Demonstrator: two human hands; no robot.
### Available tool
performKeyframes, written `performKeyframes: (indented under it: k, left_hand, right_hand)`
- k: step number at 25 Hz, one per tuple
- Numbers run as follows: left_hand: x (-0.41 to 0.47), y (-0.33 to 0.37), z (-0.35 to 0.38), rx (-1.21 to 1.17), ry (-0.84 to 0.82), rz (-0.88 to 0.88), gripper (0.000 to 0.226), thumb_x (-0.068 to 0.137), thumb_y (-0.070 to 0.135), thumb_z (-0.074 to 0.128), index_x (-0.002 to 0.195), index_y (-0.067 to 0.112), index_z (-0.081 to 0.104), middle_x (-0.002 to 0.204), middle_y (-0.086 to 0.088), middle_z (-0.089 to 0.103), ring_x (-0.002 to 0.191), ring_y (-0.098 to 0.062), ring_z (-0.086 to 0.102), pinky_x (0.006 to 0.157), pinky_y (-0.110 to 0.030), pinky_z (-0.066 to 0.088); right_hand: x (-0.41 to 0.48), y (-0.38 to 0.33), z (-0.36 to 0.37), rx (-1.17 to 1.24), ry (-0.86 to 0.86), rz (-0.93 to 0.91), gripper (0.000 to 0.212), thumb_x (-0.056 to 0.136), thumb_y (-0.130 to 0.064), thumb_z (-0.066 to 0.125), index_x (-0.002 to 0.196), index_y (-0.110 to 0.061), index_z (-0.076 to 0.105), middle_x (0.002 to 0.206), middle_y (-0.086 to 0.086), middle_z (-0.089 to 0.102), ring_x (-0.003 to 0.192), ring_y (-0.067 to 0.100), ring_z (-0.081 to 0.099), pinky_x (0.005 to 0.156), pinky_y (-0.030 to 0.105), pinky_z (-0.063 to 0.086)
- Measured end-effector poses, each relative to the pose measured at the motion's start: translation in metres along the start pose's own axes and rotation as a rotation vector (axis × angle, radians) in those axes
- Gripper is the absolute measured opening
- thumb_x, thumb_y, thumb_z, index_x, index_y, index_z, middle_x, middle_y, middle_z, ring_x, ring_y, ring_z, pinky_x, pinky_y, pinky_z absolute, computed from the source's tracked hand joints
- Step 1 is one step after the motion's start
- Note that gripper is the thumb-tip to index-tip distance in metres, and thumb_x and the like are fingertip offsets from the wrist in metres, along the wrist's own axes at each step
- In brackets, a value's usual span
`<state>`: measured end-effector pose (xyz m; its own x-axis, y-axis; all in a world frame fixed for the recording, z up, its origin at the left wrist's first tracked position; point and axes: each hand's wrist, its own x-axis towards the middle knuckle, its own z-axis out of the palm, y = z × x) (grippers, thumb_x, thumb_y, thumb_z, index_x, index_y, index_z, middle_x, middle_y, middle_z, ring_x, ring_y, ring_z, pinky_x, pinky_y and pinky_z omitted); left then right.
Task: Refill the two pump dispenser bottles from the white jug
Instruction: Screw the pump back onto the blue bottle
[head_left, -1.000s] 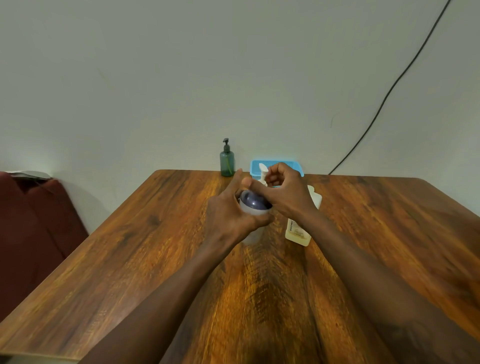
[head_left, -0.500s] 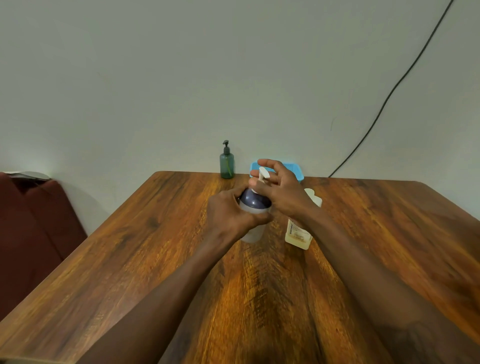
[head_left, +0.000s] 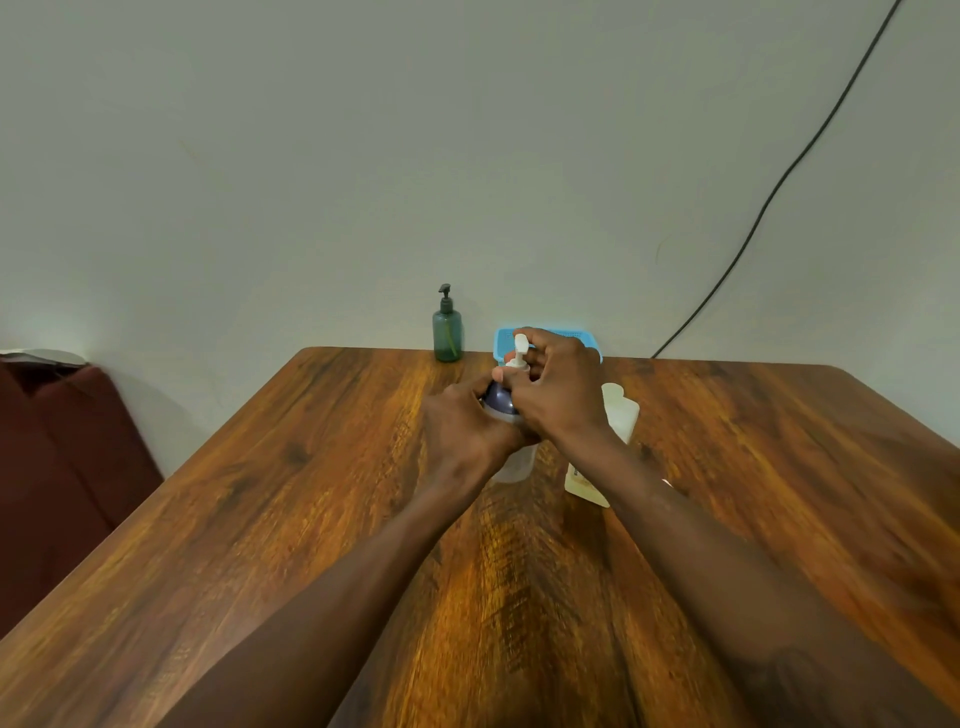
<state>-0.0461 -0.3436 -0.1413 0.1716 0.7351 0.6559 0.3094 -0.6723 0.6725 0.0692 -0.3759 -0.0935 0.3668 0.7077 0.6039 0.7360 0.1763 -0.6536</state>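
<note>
A pump bottle with a purple shoulder (head_left: 500, 399) and a white pump head (head_left: 519, 347) stands upright near the table's middle. My left hand (head_left: 462, 431) wraps around its body from the left. My right hand (head_left: 558, 387) grips the white pump collar at its top. The white jug (head_left: 621, 415) stands just to the right, half hidden behind my right wrist, its cream label (head_left: 582, 486) facing me. A second, green pump bottle (head_left: 447, 332) stands at the table's far edge by the wall.
A blue basket (head_left: 587, 344) sits at the far edge behind my hands. The wooden table (head_left: 260, 519) reaches the wall; a black cable (head_left: 779, 187) runs up the wall on the right. A dark red seat (head_left: 57, 467) stands to the left.
My right hand has shifted on the pump top, its fingers moving from curled above the head to gripping round the collar. My left hand has stayed on the bottle's body.
</note>
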Motion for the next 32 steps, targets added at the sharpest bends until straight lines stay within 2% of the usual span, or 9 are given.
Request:
performKeyframes:
  k: [2, 4, 6, 10, 17, 20, 23, 25, 32]
  left_hand:
    - [0.007, -0.001, 0.004, 0.017, 0.007, 0.009, 0.051, 0.062, 0.046, 0.089, 0.105, 0.021, 0.079, 0.087, 0.012, 0.077, 0.072, 0.002, 0.068, 0.06, -0.011, 0.05]
    - [0.019, -0.003, 0.008, 0.026, -0.01, 0.013, 0.054, 0.061, 0.048, 0.09, 0.108, 0.025, 0.078, 0.092, 0.014, 0.077, 0.077, 0.001, 0.069, 0.065, -0.017, 0.056]
    - [0.033, -0.003, 0.013, -0.009, -0.018, 0.003, 0.053, 0.06, 0.045, 0.093, 0.107, 0.027, 0.077, 0.092, 0.016, 0.076, 0.08, 0.002, 0.07, 0.068, -0.017, 0.058]
    - [0.077, -0.003, 0.036, -0.042, -0.002, 0.005, 0.044, 0.062, 0.04, 0.094, 0.097, 0.023, 0.075, 0.085, 0.019, 0.069, 0.073, 0.002, 0.066, 0.064, -0.004, 0.048]
    - [0.161, -0.041, 0.101, -0.007, -0.03, 0.012, 0.053, 0.065, 0.054, 0.089, 0.103, 0.023, 0.07, 0.09, 0.013, 0.071, 0.075, -0.006, 0.065, 0.065, -0.011, 0.048]
    - [0.188, -0.061, 0.119, 0.043, -0.036, 0.017, 0.057, 0.07, 0.065, 0.082, 0.109, 0.026, 0.071, 0.093, 0.013, 0.074, 0.079, -0.007, 0.067, 0.069, -0.016, 0.052]
    - [0.209, -0.083, 0.134, 0.072, -0.063, -0.015, 0.057, 0.071, 0.057, 0.087, 0.114, 0.022, 0.072, 0.099, 0.01, 0.074, 0.085, -0.008, 0.067, 0.069, -0.009, 0.044]
    - [0.218, -0.098, 0.144, 0.077, -0.082, -0.036, 0.055, 0.068, 0.053, 0.09, 0.109, 0.02, 0.073, 0.097, 0.009, 0.074, 0.086, -0.009, 0.067, 0.068, -0.008, 0.042]
    - [0.215, -0.148, 0.166, 0.074, -0.136, -0.102, 0.051, 0.06, 0.058, 0.086, 0.099, 0.027, 0.074, 0.089, 0.012, 0.074, 0.081, -0.006, 0.069, 0.071, -0.023, 0.058]
  right_hand:
    - [0.005, 0.004, 0.0, 0.011, -0.013, 0.002, 0.045, 0.083, -0.029, 0.082, 0.124, -0.016, 0.069, 0.109, 0.008, 0.076, 0.102, 0.027, 0.07, 0.093, 0.046, 0.058]
    - [0.018, 0.009, -0.008, 0.076, -0.083, 0.009, 0.054, 0.083, -0.031, 0.084, 0.132, -0.019, 0.066, 0.117, 0.005, 0.075, 0.104, 0.017, 0.071, 0.093, 0.036, 0.06]
    - [0.039, 0.013, -0.017, 0.06, -0.152, -0.022, 0.054, 0.081, -0.03, 0.086, 0.13, -0.016, 0.068, 0.117, 0.004, 0.075, 0.102, 0.012, 0.072, 0.092, 0.027, 0.06]
    - [0.088, 0.019, -0.025, -0.007, -0.194, -0.095, 0.05, 0.077, -0.025, 0.089, 0.122, -0.01, 0.072, 0.115, 0.006, 0.076, 0.099, 0.014, 0.074, 0.094, 0.028, 0.059]
    - [0.175, 0.067, -0.002, -0.063, -0.137, -0.135, 0.033, 0.078, -0.016, 0.086, 0.11, -0.011, 0.077, 0.105, 0.004, 0.079, 0.09, 0.015, 0.075, 0.089, 0.028, 0.06]
    - [0.206, 0.095, 0.011, -0.067, -0.146, -0.16, 0.032, 0.077, -0.016, 0.086, 0.107, -0.012, 0.078, 0.101, 0.0, 0.078, 0.086, 0.01, 0.073, 0.084, 0.019, 0.059]
    - [0.227, 0.124, 0.028, -0.021, -0.168, -0.14, 0.034, 0.076, -0.013, 0.087, 0.108, -0.011, 0.077, 0.101, -0.002, 0.077, 0.085, 0.006, 0.072, 0.078, 0.006, 0.053]
    - [0.234, 0.141, 0.041, -0.008, -0.177, -0.131, 0.034, 0.076, -0.012, 0.087, 0.109, -0.011, 0.077, 0.102, 0.001, 0.078, 0.085, 0.006, 0.072, 0.078, 0.006, 0.054]
    - [0.242, 0.186, 0.08, 0.075, -0.249, -0.057, 0.034, 0.074, -0.008, 0.089, 0.107, -0.009, 0.077, 0.099, 0.002, 0.078, 0.086, 0.0, 0.073, 0.078, 0.01, 0.056]
